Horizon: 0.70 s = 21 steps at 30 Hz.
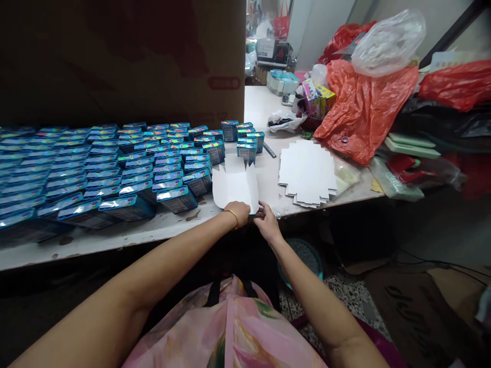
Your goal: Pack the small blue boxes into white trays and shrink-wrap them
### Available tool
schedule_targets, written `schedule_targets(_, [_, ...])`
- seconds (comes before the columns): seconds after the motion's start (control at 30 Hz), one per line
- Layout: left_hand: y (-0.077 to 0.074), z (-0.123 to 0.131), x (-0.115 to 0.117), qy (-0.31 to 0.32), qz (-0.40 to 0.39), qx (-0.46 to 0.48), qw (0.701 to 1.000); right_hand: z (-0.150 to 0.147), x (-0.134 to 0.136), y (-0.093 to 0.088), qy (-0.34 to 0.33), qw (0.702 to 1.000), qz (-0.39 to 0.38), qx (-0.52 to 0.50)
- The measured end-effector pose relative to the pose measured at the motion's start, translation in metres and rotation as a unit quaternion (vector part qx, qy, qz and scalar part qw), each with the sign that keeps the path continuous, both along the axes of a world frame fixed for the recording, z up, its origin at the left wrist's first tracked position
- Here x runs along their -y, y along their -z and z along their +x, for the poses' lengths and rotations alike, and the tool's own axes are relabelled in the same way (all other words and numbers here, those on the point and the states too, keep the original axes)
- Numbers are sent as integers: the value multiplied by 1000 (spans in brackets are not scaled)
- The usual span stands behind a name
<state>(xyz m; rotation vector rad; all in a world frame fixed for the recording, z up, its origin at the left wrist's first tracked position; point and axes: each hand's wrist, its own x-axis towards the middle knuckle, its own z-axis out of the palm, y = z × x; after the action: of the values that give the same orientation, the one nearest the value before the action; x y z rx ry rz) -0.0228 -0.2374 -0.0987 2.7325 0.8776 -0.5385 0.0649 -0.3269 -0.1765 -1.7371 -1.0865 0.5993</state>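
A white flat cardboard box blank (233, 186) lies at the near edge of the table (130, 232), its side flaps bent up. My left hand (238, 211), with a gold bangle at the wrist, is closed on the blank's near edge. My right hand (265, 219) pinches the same edge at its right corner. A stack of flat white blanks (307, 173) lies to the right of my hands. Several rows of folded blue boxes (115, 168) cover the table to the left.
A big brown carton (123, 61) stands behind the blue boxes. Red plastic bags (360, 110) and clutter pile up at the right. A pink bag (230, 332) sits in my lap. A teal basin (307, 255) stands under the table.
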Motion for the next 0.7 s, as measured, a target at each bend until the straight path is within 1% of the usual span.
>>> schedule_targets(0.13, [0,4,-5,32,-14,-59,998,15,-1,0,-72,995,44,-61])
schedule_targets(0.2, [-1,4,-2,46,-24,-78,996,23,0,-6,-115,987,52,-99])
schedule_targets(0.27, [-5,2,1,57,-33,-90,994,33,1,-18,-146,982,41,-111])
schedule_targets(0.3, [-8,0,2,65,-37,-94,993,39,1,-24,-141,984,32,-107])
schedule_targets(0.33, [-13,-3,1,72,-40,-94,992,46,0,-32,-120,988,24,-97])
schedule_targets(0.4, [-23,-10,-8,61,-31,-82,994,60,-9,-47,-56,997,15,-57])
schedule_targets(0.43, [-28,-14,-16,42,-15,-61,997,66,-17,-54,-29,999,9,-27])
schedule_targets(0.5, [-36,-22,-38,-12,51,13,999,76,-41,-66,-1,998,-20,52])
schedule_targets(0.57, [-39,-26,-62,-50,132,100,985,81,-73,-75,9,988,-77,135])
schedule_targets(0.6, [-39,-26,-72,-66,159,124,977,82,-91,-78,11,980,-115,164])
schedule_targets(0.63, [-37,-25,-81,-83,169,128,974,82,-107,-81,6,971,-161,179])
schedule_targets(0.7, [-32,-20,-92,-116,150,102,976,81,-133,-84,-18,953,-247,172])
